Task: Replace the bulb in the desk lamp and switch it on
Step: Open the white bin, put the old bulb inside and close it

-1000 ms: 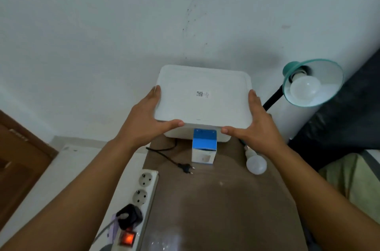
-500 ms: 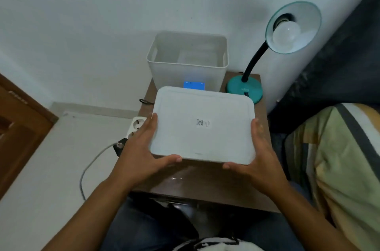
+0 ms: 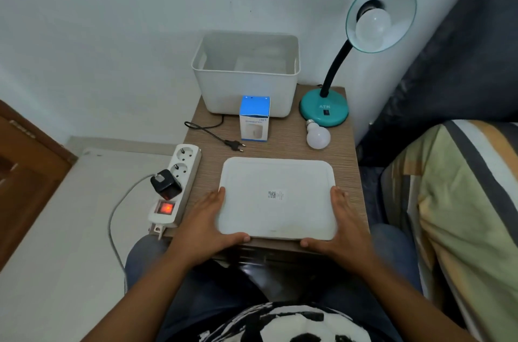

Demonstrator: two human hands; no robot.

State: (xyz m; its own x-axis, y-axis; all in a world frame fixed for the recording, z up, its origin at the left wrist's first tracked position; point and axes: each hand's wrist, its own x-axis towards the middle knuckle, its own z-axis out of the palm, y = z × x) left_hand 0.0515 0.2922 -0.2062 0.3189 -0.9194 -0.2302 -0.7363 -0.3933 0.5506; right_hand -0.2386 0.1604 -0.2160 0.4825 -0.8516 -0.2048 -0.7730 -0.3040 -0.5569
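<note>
A teal desk lamp (image 3: 324, 110) stands at the table's back right, its shade tilted toward me with an unlit white bulb (image 3: 372, 25) in the socket. A loose white bulb (image 3: 317, 136) lies on the table in front of the lamp base. The lamp's black plug (image 3: 235, 144) lies unplugged beside a blue and white bulb box (image 3: 254, 119). A white lid (image 3: 277, 198) rests flat on the table's front. My left hand (image 3: 208, 218) grips its left edge and my right hand (image 3: 340, 219) its right edge.
An open white bin (image 3: 246, 93) stands at the back of the wooden table (image 3: 283, 149). A power strip (image 3: 176, 183) with a lit red switch and a black adapter lies along the table's left edge. A striped cushion (image 3: 459, 201) is at the right.
I lifted the lid off the bin, brought it toward me and lowered it flat onto the table's front. The view has tilted down.
</note>
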